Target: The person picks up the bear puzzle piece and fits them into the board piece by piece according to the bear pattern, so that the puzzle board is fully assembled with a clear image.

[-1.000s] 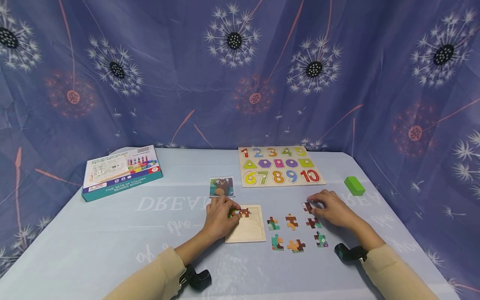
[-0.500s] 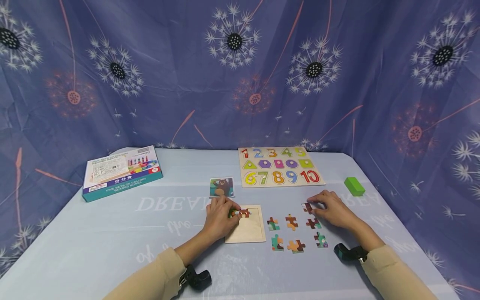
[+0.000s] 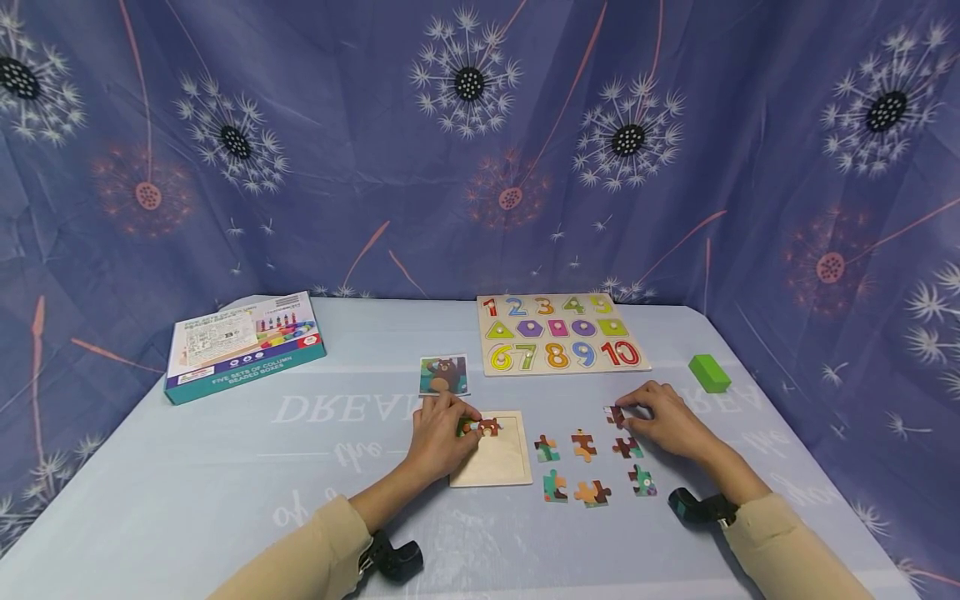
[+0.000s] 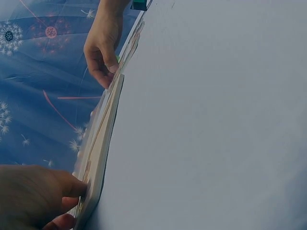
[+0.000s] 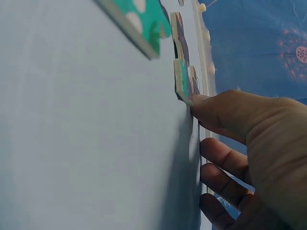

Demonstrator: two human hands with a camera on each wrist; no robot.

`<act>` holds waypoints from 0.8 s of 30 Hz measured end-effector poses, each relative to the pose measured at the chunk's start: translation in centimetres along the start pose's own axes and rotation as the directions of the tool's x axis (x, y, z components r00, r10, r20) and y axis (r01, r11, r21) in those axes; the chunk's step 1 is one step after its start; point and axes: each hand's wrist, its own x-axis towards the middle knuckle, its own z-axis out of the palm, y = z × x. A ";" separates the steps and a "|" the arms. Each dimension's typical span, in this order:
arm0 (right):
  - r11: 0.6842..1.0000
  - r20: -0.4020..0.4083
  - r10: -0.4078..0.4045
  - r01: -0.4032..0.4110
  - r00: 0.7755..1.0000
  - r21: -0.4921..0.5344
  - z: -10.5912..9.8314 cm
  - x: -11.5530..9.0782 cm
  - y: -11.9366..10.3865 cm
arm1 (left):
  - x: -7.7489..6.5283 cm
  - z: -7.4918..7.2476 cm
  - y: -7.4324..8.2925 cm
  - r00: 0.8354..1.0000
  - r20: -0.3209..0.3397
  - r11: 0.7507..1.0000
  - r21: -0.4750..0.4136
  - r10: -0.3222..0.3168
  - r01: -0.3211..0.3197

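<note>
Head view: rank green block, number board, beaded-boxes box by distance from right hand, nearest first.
From the right hand:
1. green block, just beyond it, to its right.
2. number board, farther back, to its left.
3. beaded-boxes box, far left of the table.

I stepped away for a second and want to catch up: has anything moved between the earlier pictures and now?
Nothing visibly changed. The left hand still rests at the wooden tray, on the pieces in its top corner; the right hand still touches the loose puzzle piece. The other pieces lie where they were.
</note>
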 end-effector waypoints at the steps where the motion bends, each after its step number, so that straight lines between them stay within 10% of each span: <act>1: 1.000 -0.002 -0.001 0.001 1.000 -0.001 0.0 0.0 0.0 | 0.0 0.0 0.0 1.000 -0.001 1.000 0.000 0.000 0.000; 24: 0.998 -0.041 -0.037 0.039 0.998 0.051 1.8 0.8 -7.4 | 0.1 0.0 -0.1 1.000 0.003 1.000 0.005 -0.015 0.015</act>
